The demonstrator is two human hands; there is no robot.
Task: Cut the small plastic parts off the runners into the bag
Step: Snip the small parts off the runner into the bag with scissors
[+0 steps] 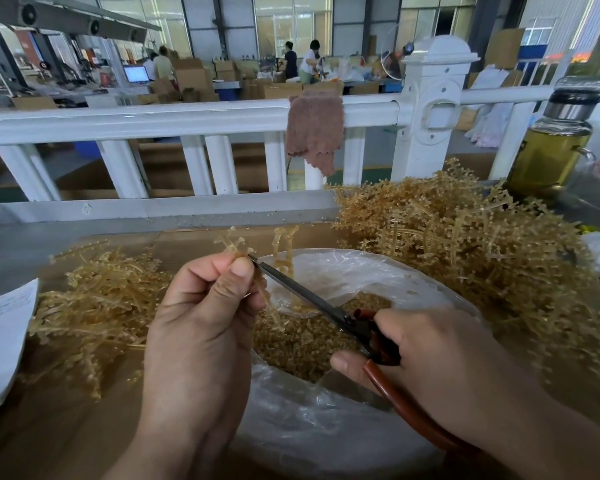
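We find the runner (286, 258), a pale amber plastic sprig with small knobs on its branches, held just above the far rim of the bag (326, 431). The left hand (201, 323) pinches it between thumb and curled fingers, and part of the sprig hangs down over the bag's mouth. The scissors (302, 291) reach in from the bag's right side. Their dark blades lie close together, and the tip sits right at the left thumb, where the runner is pinched. The right hand (430, 355) grips their reddish-brown handles with fingers wrapped round them, over the right of the bag's mouth.

Inside the clear plastic bag we see a bed of small amber parts (298, 341). Right of the bag and beyond it rises a big tangled heap of runners (465, 265) bristling with knobs. Left of the bag lies a flatter, looser heap of runners (94, 306), and further left the corner of a white sheet of paper (4, 337). All of this rests on brown cardboard (66, 434).

Beyond the bag runs a white railing (187, 116) with a brownish cloth (314, 129) draped over its top rail. Far to the bag's right stands a bottle (551, 150) of yellowish liquid.
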